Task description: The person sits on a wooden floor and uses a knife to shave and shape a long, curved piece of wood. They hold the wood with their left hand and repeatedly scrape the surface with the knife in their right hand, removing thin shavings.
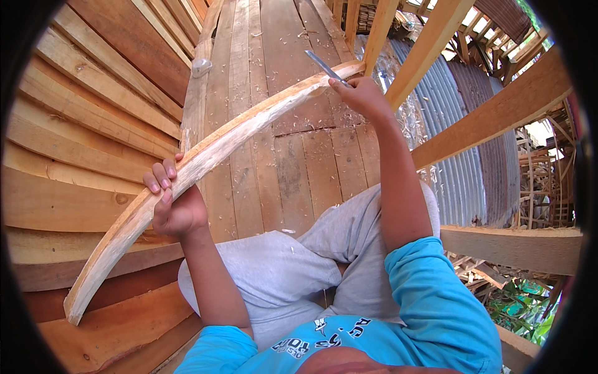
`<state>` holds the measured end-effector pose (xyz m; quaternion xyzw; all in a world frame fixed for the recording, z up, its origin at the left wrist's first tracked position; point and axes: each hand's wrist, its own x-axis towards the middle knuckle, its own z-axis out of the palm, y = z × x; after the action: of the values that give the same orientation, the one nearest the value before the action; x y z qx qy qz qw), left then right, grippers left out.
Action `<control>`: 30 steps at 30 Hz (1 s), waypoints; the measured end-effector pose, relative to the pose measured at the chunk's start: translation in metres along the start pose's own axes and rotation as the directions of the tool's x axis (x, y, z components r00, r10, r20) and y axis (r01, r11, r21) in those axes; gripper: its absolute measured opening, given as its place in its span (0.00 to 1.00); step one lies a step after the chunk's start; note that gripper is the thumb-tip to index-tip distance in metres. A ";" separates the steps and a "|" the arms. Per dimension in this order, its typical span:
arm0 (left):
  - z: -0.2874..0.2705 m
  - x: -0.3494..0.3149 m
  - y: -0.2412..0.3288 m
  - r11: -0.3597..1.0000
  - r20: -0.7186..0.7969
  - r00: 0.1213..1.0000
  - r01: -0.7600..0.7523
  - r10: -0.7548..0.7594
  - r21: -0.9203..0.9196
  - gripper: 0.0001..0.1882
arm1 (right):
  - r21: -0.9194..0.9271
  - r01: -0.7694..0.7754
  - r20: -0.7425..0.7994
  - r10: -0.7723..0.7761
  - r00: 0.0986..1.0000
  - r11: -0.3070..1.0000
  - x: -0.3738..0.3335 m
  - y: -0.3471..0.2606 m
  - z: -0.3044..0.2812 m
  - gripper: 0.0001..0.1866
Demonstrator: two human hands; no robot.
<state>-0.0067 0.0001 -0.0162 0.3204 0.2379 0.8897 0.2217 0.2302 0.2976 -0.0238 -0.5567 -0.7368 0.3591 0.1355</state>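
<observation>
A long, slightly curved strip of pale wood runs slantwise over my lap, from the lower left to the upper right. Its upper edge is orange-brown, and its whitish side looks rough and freshly cut. My left hand is wrapped round the strip left of its middle, fingers over the far edge and thumb on the near side. Close to the far right end, my right hand is closed on a knife-like metal blade, which points up and left across the strip. The tool's handle is hidden in the fist.
Stacked planks rise along the left. Wood shavings are strewn over the plank floor, with a small clear plastic object farther off. Upright wooden beams stand at the right, beyond them corrugated metal sheets. My crossed legs are below the strip.
</observation>
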 end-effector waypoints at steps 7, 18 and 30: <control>-0.001 0.000 0.001 1.000 0.002 1.000 0.000 0.000 0.003 0.11 | -0.041 0.099 -0.003 -0.099 0.995 0.994 0.008 0.007 0.009 0.23; 0.001 0.000 -0.001 1.000 -0.019 1.000 -0.018 0.018 -0.002 0.14 | 0.053 0.225 0.067 -0.228 0.971 0.973 -0.016 -0.027 0.069 0.22; 0.001 0.000 -0.001 1.000 -0.018 1.000 -0.018 0.018 0.009 0.14 | 0.075 0.294 0.001 -0.295 0.956 0.953 -0.018 -0.023 0.088 0.31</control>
<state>-0.0061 0.0017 -0.0162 0.3157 0.2410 0.8934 0.2101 0.1668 0.2446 -0.0669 -0.4332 -0.7985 0.3652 0.2037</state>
